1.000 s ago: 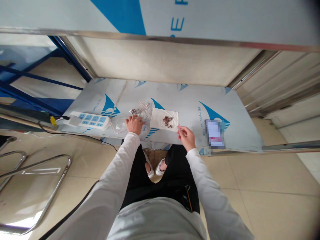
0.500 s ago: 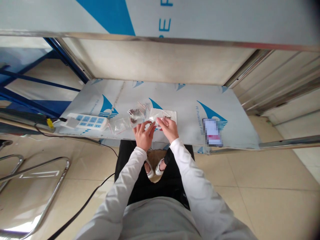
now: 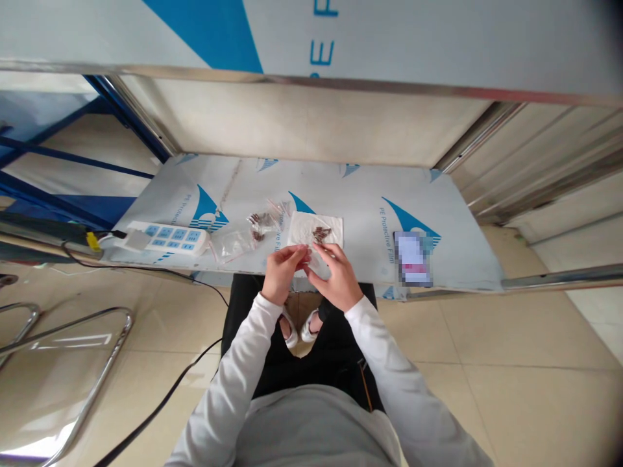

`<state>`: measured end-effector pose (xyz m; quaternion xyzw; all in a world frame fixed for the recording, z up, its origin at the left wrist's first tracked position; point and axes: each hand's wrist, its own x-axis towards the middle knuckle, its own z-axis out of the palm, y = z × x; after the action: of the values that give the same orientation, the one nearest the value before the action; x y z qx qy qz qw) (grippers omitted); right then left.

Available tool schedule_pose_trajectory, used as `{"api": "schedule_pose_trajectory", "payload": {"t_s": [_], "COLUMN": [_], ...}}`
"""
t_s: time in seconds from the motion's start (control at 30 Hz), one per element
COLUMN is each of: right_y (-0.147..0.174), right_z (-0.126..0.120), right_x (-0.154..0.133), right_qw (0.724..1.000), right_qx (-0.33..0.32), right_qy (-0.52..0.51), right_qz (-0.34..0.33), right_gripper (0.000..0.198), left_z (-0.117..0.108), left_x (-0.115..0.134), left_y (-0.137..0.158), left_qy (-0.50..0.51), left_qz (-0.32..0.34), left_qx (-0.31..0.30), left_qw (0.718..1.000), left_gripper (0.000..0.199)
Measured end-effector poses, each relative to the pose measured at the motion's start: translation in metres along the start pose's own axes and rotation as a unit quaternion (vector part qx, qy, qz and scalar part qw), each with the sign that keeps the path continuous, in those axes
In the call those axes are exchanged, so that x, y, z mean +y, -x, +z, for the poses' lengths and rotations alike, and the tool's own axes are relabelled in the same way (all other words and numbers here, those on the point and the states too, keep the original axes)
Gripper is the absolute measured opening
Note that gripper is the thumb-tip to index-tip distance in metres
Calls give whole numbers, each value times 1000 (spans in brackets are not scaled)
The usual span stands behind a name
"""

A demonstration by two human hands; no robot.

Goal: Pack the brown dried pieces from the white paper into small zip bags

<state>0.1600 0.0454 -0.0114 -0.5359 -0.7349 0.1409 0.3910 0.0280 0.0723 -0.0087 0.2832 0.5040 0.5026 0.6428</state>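
Observation:
My left hand (image 3: 281, 274) is closed in a pinch, its fingertips on what looks like a small clear plastic bag (image 3: 317, 263). Facing it, my right hand (image 3: 339, 277) has thumb and index finger apart, with the clear plastic between them; whether they touch it is unclear. Just beyond the fingers, a small heap of brownish metal pieces, perhaps screws (image 3: 321, 234), lies on a white sheet (image 3: 302, 224). Left of the sheet is a clear zip bag with dark small parts (image 3: 260, 224). A flatter clear bag (image 3: 232, 245) lies nearer the power strip.
A white power strip (image 3: 168, 237) with blue sockets occupies the table's left side, its cable running over the front edge. On the right lies a phone (image 3: 413, 258). A film-covered shelf (image 3: 389, 42) overhangs the back. A metal-framed chair (image 3: 111, 350) stands at lower left.
Both hands have drawn back toward the table's front edge, uncovering the heap of small metal pieces on the white sheet. My left fingers have closed together; the right thumb and finger have spread.

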Motion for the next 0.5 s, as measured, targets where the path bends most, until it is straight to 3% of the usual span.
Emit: {"api": "schedule_pose_trajectory", "payload": {"t_s": [0.17,0.27,0.4,0.5], "right_y": [4,3,0,1], "right_z": [-6,-9,-12,-13], "right_x": [-3,-2,2,3], "right_qw": [992,985,951,961], "right_qx": [54,30,-15,-9], "right_qy": [-101,-148,-244,-192], "right_qz": [47,83,188,198], "right_gripper": [16,17,23,18], "left_z": [0,1,3,3], "left_x": [1,0,1,-1], "left_y": [5,4,6,6], "left_qy": [10,6,-8,-72], "left_qz": [-20,-12,18,56], "left_qx": [-33,-42,-80,-86], "left_qw": [999,999,997,992], "left_gripper": [34,32,29,28]}}
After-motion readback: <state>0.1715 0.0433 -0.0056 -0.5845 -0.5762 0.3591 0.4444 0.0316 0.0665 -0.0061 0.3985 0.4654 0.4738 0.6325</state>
